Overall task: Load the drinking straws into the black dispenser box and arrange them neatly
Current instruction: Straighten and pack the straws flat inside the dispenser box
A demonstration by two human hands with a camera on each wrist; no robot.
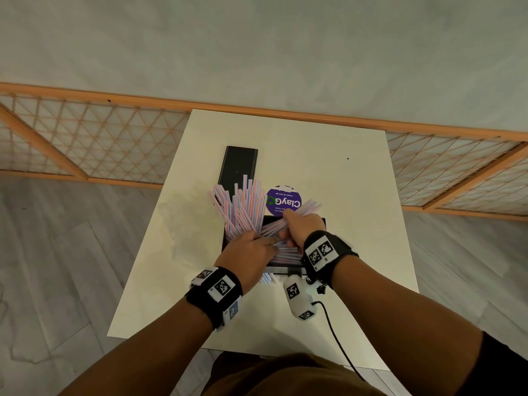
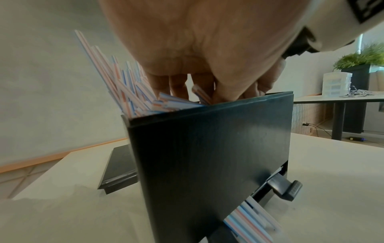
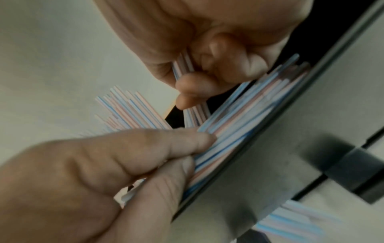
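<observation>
Black lid (image 1: 238, 167) lies flat on the far left of your table (image 1: 343, 195), just beyond the striped straws (image 1: 243, 207), and a purple round sticker (image 1: 283, 200) sits just right of them, partly covered by the bunch in your right hand (image 1: 303, 227). That hand grips a sheaf of straws angled toward the far right over the black box (image 2: 207, 156). Your left hand (image 1: 248, 250) reaches into the box's open top, thumb and forefinger pinching straws lying flat along the near wall. A thick bundle stands upright and fanned at the box's left end, blocking the way to the lid. A few straws poke out of the slot low on the near face, beside a black lever (image 2: 284, 189). The table is plain white; the box stands near its middle, with bare room left, right and near you. A cable (image 1: 337, 338) from your right wrist trails across the near edge. Beyond the far edge runs an orange-framed lattice screen (image 1: 85, 144); off to the right the left wrist view shows another desk (image 2: 343, 102) and a green plant (image 2: 361, 57).
</observation>
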